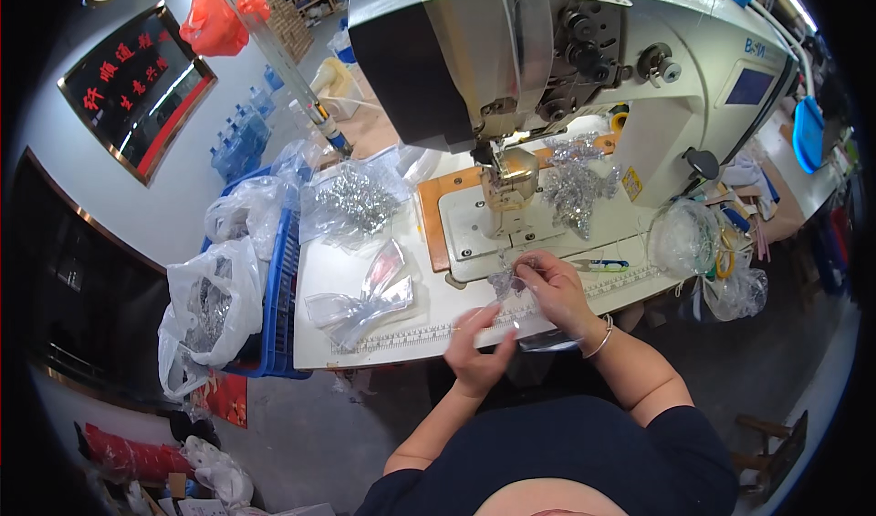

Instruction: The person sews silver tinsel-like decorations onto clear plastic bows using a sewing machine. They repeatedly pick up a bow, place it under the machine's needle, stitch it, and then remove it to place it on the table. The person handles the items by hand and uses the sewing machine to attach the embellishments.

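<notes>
My right hand is closed in a pinch at the table's front edge, below the needle area of a large white sewing machine. Between its fingertips is a small silvery, glittery trim piece, partly hidden and blurred. Just left and nearer to me, my left hand has its thumb and fingers apart, slightly smeared by motion. Something clear and shiny lies between the two hands, too blurred to name. Right of my right hand, a pair of thread snips rests on the tabletop.
Heaps of silvery trim lie left of the machine, with another pile beside its post. Shiny clear strips lie at front left. A blue crate with plastic bags stands against the table. Coiled clear cord sits at right.
</notes>
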The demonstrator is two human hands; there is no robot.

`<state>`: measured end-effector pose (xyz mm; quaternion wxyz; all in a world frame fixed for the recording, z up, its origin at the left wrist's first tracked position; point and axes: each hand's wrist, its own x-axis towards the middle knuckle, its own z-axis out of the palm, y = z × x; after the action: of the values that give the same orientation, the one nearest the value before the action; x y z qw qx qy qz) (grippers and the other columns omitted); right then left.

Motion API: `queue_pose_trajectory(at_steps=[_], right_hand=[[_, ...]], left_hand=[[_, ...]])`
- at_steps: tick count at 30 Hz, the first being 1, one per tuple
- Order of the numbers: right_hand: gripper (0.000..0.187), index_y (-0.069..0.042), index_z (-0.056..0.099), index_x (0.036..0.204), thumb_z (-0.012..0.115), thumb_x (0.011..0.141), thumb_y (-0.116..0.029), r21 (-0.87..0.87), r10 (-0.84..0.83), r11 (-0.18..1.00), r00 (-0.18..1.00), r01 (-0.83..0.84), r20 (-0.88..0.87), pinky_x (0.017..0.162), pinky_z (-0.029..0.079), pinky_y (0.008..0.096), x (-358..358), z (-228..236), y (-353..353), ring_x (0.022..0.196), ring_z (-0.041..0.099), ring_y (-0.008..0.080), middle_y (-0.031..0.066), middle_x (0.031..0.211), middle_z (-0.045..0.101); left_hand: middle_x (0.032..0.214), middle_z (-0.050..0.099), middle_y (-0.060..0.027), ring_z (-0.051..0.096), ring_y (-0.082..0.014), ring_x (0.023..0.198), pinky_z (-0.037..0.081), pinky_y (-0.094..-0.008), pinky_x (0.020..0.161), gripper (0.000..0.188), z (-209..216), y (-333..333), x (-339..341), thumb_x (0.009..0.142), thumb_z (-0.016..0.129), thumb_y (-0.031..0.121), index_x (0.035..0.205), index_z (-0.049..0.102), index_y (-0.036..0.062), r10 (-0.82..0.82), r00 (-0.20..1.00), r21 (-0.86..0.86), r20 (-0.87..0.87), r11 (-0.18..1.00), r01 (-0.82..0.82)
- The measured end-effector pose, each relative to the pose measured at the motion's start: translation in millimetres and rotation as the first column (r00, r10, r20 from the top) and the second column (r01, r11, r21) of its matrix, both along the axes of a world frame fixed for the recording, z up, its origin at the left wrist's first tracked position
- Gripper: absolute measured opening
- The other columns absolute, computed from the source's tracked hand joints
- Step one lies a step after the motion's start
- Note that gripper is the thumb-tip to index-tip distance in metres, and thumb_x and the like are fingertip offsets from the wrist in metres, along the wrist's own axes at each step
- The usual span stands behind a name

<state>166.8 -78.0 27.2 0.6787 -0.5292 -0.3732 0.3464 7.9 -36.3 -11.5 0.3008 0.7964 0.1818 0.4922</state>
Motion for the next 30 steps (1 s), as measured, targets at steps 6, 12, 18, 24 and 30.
queue_pose_trajectory(at_steps=[6,12,18,24,30], right_hand=[[0.014,0.002,0.062,0.094,0.058,0.087,-0.009,-0.075,0.035,0.997,0.987,-0.023,0.158,0.067,0.049,0.0247,6.7,6.0,14.1,0.073,0.058,0.0094,0.0058,0.082,0.065],[0.01,0.001,0.06,0.089,0.057,0.08,-0.004,0.064,-0.145,0.989,0.76,0.136,0.633,0.06,0.048,0.0394,15.3,22.0,21.8,0.069,0.061,0.0367,0.0195,0.077,0.061],[0.01,0.0,0.06,0.087,0.056,0.081,-0.007,0.026,-0.096,0.994,0.718,0.108,0.689,0.057,0.046,0.0402,12.8,26.2,19.7,0.068,0.059,0.0393,0.0212,0.075,0.061],[0.017,0.002,0.062,0.087,0.059,0.086,-0.014,-0.25,0.157,0.963,0.965,-0.102,0.21,0.06,0.048,0.0255,31.5,34.7,25.0,0.064,0.058,0.0104,0.0048,0.071,0.063],[0.011,0.007,0.062,0.088,0.059,0.085,-0.003,-0.091,0.154,0.986,0.976,-0.141,0.154,0.056,0.045,0.0244,46.2,46.4,34.5,0.062,0.056,0.0117,0.0059,0.073,0.057]], left_hand=[[0.131,0.04,-0.0145,0.041,-0.0252,0.123,0.036,-0.0365,0.102,0.099,18.6,38.9,23.9,0.064,0.079,0.004,0.141,0.015,0.0022,-0.43,0.823,-0.664,0.37,0.497,0.558],[0.133,0.039,-0.013,0.041,-0.0241,0.123,0.034,-0.0375,0.103,0.095,26.3,35.5,43.8,0.071,0.071,-0.002,0.144,0.009,0.0044,-0.4,0.766,-0.637,0.503,0.428,0.641],[0.125,0.047,-0.014,0.053,-0.0198,0.108,0.045,-0.0327,0.091,0.073,21.3,55.9,52.9,0.076,0.067,-0.002,0.137,0.027,-0.0016,-0.122,0.879,-0.824,0.462,0.309,0.476],[0.098,0.063,-0.0109,0.062,-0.0156,0.087,0.051,-0.0267,0.076,0.036,28.4,86.8,46.6,0.077,0.063,-0.004,0.111,0.053,-0.0061,-0.329,0.814,-0.791,0.479,0.24,0.562],[0.09,0.064,-0.0086,0.062,-0.013,0.079,0.051,-0.0255,0.072,0.027,52.7,91.2,62.9,0.075,0.069,-0.001,0.1,0.06,-0.0046,-0.293,0.91,-0.739,0.294,0.535,0.411]])
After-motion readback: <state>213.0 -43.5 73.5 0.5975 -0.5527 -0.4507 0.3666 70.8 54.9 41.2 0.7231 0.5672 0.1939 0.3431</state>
